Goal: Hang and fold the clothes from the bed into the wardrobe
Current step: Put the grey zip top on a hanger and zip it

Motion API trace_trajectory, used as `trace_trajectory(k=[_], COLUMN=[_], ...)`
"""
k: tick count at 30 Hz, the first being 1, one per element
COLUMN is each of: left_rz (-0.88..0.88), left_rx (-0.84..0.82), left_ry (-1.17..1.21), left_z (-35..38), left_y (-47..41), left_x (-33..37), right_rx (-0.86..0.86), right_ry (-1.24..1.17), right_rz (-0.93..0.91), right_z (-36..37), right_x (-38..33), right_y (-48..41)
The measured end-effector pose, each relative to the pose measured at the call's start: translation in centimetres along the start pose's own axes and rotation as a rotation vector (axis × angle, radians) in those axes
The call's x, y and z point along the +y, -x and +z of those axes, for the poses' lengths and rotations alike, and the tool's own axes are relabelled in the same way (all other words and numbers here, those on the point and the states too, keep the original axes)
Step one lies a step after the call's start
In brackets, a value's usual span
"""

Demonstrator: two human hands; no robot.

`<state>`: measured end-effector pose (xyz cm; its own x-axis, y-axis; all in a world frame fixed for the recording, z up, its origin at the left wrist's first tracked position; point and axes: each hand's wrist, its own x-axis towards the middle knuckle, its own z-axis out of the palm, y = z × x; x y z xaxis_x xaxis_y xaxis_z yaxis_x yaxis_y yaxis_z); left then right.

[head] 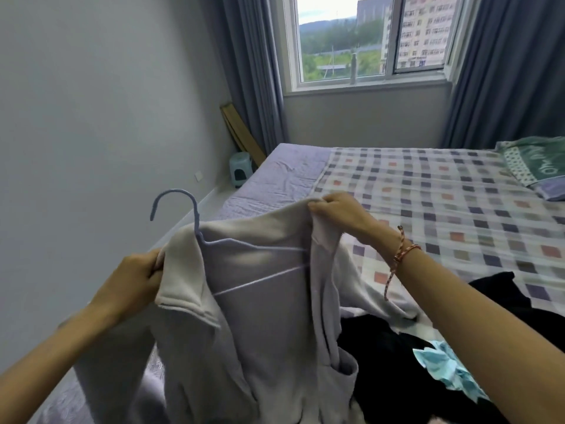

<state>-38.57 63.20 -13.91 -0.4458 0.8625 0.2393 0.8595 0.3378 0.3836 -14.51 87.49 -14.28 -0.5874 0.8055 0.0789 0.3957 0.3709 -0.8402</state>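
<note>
Here, the left hand (137, 278) has its fingers curled tight round one shoulder of a pale lilac garment (260, 332), bunching the cloth at the seam. The right hand (337, 209) pinches the other shoulder between thumb and curled fingers and holds it higher and farther out. A braided bracelet (403, 252) sits on that wrist. A blue hanger (196, 215) is inside the garment: its hook stands up out of the neck opening near the left hand, and its thin arms show across the open inside. The garment is held up over the near edge of the bed (443, 185), its lower part hanging down. Just beside it, on the checked sheet, lies a heap of black clothes (394, 371) with a light blue cloth (440, 365) on top. A green pillow (535, 160) lies at the far right.
</note>
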Motion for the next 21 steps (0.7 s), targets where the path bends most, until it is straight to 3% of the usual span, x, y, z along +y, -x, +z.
trace_trajectory(k=[4,5,8,9,11,12,15,21], left_rz=[-0.03,-0.01,0.055,0.057,0.062,0.062,0.055,0.091], left_rx=[-0.018,-0.04,0.01,0.076,0.19,0.236,0.259,0.113], left_ry=[0.054,0.036,0.053,0.091,0.206,0.254,0.317,0.262], left_z=[1.4,1.8,1.5,0.8,-0.7,-1.6,-2.8,-7.8], left_y=[-1.3,-1.6,-1.9,-1.9,-1.9,-1.7,-1.6,-1.6], left_x=[1.9,2.4,3.7,3.9,4.0,3.8,3.4,2.9], right_rx=[0.08,0.014,-0.408,-0.373,-0.046,0.026,-0.066,-0.011], right_ry=[-0.32,-0.32,-0.077,0.036,0.271,0.379,0.395,0.3], right_rz=[-0.208,-0.3,-0.549,-0.581,-0.525,-0.47,-0.439,-0.603], right_z=[0.4,0.7,2.0,1.7,0.5,0.2,1.1,0.0], right_x=[-7.2,-8.5,-9.5,-8.6,-5.8,-5.1,-4.3,-7.3], right_y=[3.5,5.1,8.5,7.9,5.1,3.7,2.3,4.4])
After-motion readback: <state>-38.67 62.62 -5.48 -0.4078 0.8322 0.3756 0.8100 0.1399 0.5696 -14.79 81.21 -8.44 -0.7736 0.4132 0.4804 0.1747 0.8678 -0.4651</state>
